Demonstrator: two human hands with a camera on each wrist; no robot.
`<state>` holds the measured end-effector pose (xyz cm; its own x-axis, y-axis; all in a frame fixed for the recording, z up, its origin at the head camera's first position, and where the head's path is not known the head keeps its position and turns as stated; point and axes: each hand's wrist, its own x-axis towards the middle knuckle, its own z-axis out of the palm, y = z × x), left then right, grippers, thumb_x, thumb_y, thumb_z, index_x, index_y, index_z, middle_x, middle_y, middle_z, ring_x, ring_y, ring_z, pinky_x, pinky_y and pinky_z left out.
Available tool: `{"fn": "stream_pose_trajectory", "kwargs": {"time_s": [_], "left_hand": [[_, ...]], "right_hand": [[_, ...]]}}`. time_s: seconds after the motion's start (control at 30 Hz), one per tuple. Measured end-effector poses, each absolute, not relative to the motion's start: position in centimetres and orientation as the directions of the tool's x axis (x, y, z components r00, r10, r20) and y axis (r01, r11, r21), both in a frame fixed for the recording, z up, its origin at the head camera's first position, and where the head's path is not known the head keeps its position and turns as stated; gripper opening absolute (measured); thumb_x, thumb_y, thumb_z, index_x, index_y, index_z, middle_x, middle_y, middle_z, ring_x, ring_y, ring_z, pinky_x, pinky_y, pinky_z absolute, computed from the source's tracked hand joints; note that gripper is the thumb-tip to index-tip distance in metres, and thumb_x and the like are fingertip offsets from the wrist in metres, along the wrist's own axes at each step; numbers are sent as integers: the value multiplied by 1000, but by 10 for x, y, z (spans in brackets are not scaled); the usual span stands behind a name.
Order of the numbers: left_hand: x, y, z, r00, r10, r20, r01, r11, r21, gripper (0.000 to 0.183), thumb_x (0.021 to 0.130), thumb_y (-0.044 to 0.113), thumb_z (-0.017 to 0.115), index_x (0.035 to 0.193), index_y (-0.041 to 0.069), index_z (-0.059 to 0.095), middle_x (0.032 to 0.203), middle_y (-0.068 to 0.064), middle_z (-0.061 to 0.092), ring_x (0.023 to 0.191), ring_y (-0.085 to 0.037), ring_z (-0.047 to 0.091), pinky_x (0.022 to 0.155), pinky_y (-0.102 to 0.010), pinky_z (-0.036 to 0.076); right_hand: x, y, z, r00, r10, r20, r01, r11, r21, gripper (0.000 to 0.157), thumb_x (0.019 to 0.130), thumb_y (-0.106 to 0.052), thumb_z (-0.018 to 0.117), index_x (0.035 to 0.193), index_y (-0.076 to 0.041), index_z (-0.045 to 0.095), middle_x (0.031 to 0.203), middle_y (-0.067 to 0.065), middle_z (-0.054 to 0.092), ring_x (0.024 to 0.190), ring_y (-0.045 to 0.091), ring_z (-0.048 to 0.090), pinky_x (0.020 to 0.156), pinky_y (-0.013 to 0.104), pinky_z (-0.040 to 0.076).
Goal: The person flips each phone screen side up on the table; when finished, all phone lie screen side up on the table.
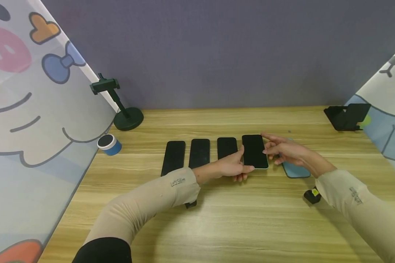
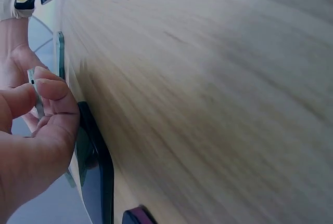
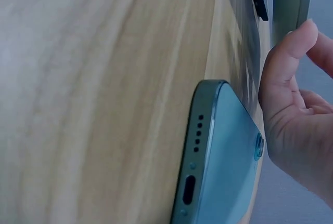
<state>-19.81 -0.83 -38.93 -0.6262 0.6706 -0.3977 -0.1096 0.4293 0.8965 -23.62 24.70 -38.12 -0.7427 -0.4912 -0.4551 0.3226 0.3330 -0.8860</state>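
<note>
A smartphone [image 1: 255,151] with a black screen is held between both hands, raised off the wooden table [image 1: 237,226]. My left hand [image 1: 232,166] grips its lower left corner; in the left wrist view the phone's pale edge [image 2: 38,99] sits between thumb and fingers. At its right side, my right hand [image 1: 288,151] holds the edge, index finger reaching the upper corner. Under the right hand lies a light blue phone [image 1: 296,171], back up, its charging port facing the right wrist camera. Left of the held phone lies a dark phone [image 1: 226,147], partly behind my left hand.
Two more black-screened phones [image 1: 199,151] [image 1: 173,157] lie to the left, partly behind my sleeve. A dark green phone stand [image 1: 128,117] and a blue-and-white jar [image 1: 110,145] are at the left. A black folding stand [image 1: 347,117] occupies the back right, before a grey partition [image 1: 230,54].
</note>
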Motion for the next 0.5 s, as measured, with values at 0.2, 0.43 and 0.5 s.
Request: {"fn": "stream_pose_trajectory", "kwargs": {"time_s": [0.2, 0.43, 0.5], "left_hand": [[-199, -4, -387, -615, 657, -437, -155, 443, 883, 98, 104, 26, 56, 156, 11, -25, 68, -3, 64, 54, -13, 57, 52, -24, 48], [-201, 0, -386, -592, 653, -472, -202, 447, 872, 98, 104, 24, 55, 155, 10, -28, 69, -3, 63, 54, -12, 56, 52, -22, 49], [-201, 2, -386, -589, 651, -479, -212, 447, 869, 98, 104, 23, 55, 155, 10, -28, 69, -3, 63, 53, -12, 55, 53, -22, 49]], "right_hand": [[-239, 246, -383, -735, -477, -482, 328, 372, -868, 90, 100, -15, 59, 163, -20, -5, 106, 2, 46, 76, 11, 54, 61, 26, 52], [-240, 247, -384, -713, -478, -513, 351, 389, -852, 90, 101, -16, 59, 163, -19, -5, 101, -2, 50, 74, 10, 56, 63, 26, 53], [-240, 247, -384, -711, -473, -520, 352, 400, -846, 91, 100, -18, 61, 163, -20, -5, 101, -2, 50, 74, 10, 56, 63, 26, 53]]}}
